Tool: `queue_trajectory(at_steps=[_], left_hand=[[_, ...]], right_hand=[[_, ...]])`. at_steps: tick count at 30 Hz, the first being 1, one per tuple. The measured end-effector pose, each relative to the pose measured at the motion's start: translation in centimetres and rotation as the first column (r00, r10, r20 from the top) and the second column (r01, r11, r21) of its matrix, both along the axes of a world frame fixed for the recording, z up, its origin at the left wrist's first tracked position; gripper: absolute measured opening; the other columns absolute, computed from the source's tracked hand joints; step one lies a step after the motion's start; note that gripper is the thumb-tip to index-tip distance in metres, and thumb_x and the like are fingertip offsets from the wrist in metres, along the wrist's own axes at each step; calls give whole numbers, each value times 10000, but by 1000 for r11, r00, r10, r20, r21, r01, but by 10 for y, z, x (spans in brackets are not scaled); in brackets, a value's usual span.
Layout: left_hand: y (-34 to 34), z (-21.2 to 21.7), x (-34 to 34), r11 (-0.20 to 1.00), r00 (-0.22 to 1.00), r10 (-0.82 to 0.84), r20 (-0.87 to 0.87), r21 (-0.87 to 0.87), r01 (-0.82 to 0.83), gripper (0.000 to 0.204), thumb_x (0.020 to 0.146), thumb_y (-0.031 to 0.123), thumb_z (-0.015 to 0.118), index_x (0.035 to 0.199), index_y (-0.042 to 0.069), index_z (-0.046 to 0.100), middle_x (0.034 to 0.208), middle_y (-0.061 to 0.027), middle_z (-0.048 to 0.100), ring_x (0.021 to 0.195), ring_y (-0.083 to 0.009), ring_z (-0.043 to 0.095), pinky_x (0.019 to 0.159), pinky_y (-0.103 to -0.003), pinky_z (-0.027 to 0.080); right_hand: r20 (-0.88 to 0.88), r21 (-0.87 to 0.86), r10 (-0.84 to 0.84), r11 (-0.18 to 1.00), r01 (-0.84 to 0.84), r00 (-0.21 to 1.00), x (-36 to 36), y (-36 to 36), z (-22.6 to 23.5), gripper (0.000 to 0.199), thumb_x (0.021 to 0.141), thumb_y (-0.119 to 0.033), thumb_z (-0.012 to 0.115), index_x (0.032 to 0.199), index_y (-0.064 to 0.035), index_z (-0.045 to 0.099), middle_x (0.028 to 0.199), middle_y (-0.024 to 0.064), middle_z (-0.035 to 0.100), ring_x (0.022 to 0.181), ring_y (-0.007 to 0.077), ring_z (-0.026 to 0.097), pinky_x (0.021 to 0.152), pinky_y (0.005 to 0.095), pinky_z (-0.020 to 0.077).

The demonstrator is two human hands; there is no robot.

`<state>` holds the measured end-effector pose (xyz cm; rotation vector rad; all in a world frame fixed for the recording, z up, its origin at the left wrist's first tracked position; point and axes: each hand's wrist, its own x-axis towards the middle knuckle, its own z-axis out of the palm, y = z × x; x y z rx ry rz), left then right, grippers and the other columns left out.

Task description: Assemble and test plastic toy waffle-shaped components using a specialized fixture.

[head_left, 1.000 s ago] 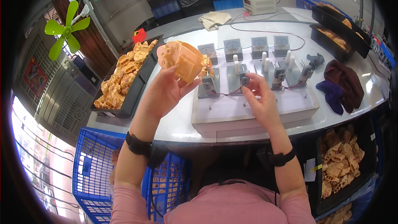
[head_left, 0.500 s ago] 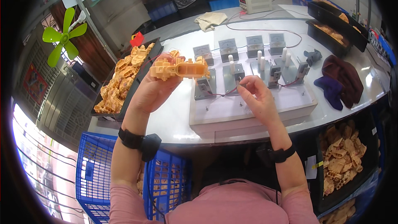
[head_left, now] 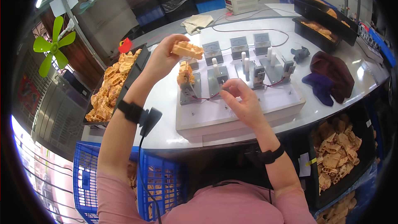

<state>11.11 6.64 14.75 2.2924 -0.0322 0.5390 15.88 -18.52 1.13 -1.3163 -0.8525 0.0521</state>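
Note:
My left hand (head_left: 165,56) is raised above the left end of the white test board (head_left: 244,114), its fingers closed on an orange moulded plastic part (head_left: 188,50). Another orange plastic part (head_left: 185,74) stands at the leftmost metal fixture (head_left: 190,93), below that hand. My right hand (head_left: 244,103) is at the front of the second fixture (head_left: 218,76). Its thumb and forefinger are pinched beside the dark red wire (head_left: 206,98); whatever lies between the fingertips is too small to make out. Analog meters (head_left: 213,52) stand behind the fixtures.
At left is a black tray (head_left: 132,74) heaped with orange parts. A dark cloth (head_left: 333,76) and grey clip (head_left: 300,54) lie to the right. Black bins (head_left: 317,182) and blue crates (head_left: 163,161) of parts sit below the table edge. A power supply (head_left: 242,4) stands at the back.
My left hand has moved up and turned, with an orange part in it. The part at the leftmost fixture now shows apart from it. My right hand stays at the second fixture; the whole view shifts slightly.

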Motion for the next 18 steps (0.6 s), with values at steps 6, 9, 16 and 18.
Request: queue_trajectory(at_steps=[6,9,16,18], left_hand=[[-22,-24,51,837,987,-140,82,542,74,433,788,-147,651,1154,86,640,1192,-125,615,1099,-318,634,945,-347,521],[-34,-29,54,799,984,-172,38,590,116,413,780,-143,644,1125,84,634,1195,-116,617,1078,-297,641,917,-345,531],[-57,-32,38,775,922,-222,-318,517,365,316,800,-117,542,1067,37,614,1166,-139,617,1189,-370,604,1066,-401,469],[-58,-36,18,705,963,-122,-240,662,254,481,765,-179,497,1182,29,618,1312,-187,599,1346,-397,515,1145,-423,406]], right_hand=[[-83,22,42,999,-40,996,2,4,-4,238,910,-175,753,1094,-61,654,854,8,607,741,80,581,716,245,494],[-99,30,69,997,-66,993,3,0,-3,239,913,-168,750,1097,-54,647,858,12,619,749,78,578,708,247,493],[-18,92,68,994,-66,998,6,11,-11,219,932,-184,717,1090,-68,619,871,10,580,789,93,554,730,281,486],[77,140,22,990,-33,997,-1,19,-7,241,914,-190,735,1078,-70,607,874,29,540,765,106,529,707,277,471]])
